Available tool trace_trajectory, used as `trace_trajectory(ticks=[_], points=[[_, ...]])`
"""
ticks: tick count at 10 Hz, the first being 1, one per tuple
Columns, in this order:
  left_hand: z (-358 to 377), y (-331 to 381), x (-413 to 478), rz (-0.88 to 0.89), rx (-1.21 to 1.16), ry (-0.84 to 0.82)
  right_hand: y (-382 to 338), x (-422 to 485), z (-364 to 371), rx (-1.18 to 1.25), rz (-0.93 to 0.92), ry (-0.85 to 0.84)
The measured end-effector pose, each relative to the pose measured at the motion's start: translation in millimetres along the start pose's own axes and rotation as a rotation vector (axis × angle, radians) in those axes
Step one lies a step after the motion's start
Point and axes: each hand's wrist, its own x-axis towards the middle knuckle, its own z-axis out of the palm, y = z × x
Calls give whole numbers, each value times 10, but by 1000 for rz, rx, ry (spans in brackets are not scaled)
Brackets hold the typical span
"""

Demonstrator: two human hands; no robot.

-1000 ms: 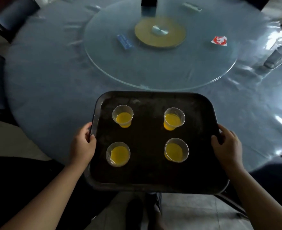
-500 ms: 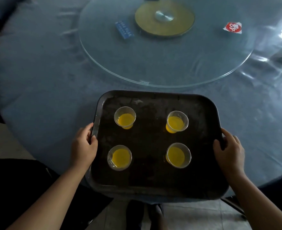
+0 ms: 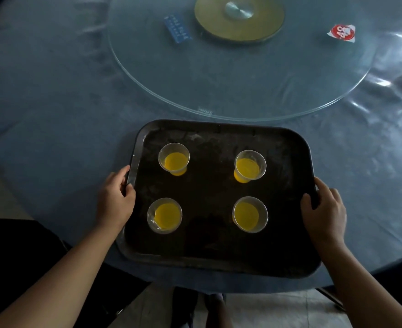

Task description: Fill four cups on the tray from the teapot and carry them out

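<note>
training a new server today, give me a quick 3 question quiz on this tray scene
1. True or false: all four plastic cups on the tray hold yellow liquid.
2. Where does each hand grip? A) both on the near edge B) the left hand on the left rim and the right hand on the right rim C) one hand on a cup
3. Fill in: beyond the tray, on the round table, sits a glass ____.

Key: 1 true; 2 B; 3 turntable (lazy Susan)
</note>
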Motion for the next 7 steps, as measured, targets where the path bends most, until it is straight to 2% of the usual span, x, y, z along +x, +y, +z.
trace_trajectory(ticks=[4,5,7], points=[[37,-26,-9,90,115,26,11,15,-5,20,11,8],[-38,27,26,67,140,6,-35,29,-47,-21,39,-43],[-328,293,177,-36,288,-219,-225,117,-251,-125,89,-268]])
